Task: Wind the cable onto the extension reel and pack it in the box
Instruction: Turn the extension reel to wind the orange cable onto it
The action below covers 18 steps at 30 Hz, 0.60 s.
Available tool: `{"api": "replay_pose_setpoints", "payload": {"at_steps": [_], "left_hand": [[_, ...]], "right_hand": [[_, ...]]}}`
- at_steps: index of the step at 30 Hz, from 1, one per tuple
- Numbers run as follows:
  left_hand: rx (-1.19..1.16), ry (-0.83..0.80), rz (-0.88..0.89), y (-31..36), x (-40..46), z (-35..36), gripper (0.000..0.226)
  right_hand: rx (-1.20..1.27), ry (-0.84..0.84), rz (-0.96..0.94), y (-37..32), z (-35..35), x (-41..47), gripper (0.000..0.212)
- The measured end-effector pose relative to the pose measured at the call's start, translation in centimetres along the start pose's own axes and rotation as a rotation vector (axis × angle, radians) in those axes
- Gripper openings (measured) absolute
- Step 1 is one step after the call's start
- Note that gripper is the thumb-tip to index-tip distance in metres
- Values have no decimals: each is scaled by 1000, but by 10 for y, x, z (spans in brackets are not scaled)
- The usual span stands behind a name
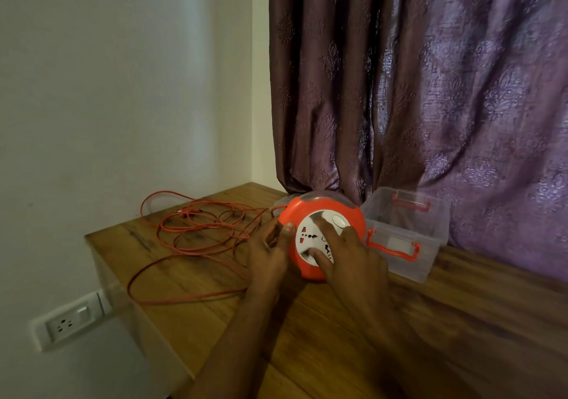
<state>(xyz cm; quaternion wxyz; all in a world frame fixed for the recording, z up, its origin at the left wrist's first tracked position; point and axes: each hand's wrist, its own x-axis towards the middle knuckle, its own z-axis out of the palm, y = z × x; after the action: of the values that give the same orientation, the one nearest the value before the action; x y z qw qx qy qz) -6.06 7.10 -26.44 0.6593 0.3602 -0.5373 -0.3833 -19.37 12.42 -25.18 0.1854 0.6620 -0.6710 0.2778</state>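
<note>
Both hands are on the extension reel (319,238) at the centre of the frame. Left hand (267,255) grips the reel's left rim, thumb curled over the orange edge and the fingers hidden on the far side. Right hand (350,254) lies across the white socket face with its fingers spread and fairly straight, the fingertips pressing on the face rather than closing round anything. The two hands sit close together, one on each side of the reel.

By size, the purple patterned curtain (430,85) comes first, filling the upper right of the frame and hanging down to the tabletop. A plain pale wall (123,75) takes the upper left. The wooden table (399,337) runs across the lower half, its corner pointing toward the left.

The orange cable (196,232) lies unwound in loose, overlapping loops on the table, left of the reel, one long loop reaching to the table's near left edge. The clear plastic box (412,238) with orange latches stands open on the table just right of the reel, against the curtain. The reel itself rests on the table, tilted so its face looks toward the camera. A white wall socket (69,321) sits in the lower left.
</note>
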Motion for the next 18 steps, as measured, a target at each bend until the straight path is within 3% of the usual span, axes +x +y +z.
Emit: {"api": "replay_pose_setpoints", "payload": {"at_steps": [5,8,13,18], "left_hand": [[38,-31,20,-1,0,0,6],[18,2,7,0,1,-1,5],[-44,47,-53,4,2,-4,17],[-26,26,-53,5,1,-3,24]], "right_hand": [[100,4,88,-2,-5,-2,67],[125,20,-4,-1,-8,-1,64],[-85,23,-252,-2,-5,-2,71],[-144,-109,-292,1,1,3,69]]}}
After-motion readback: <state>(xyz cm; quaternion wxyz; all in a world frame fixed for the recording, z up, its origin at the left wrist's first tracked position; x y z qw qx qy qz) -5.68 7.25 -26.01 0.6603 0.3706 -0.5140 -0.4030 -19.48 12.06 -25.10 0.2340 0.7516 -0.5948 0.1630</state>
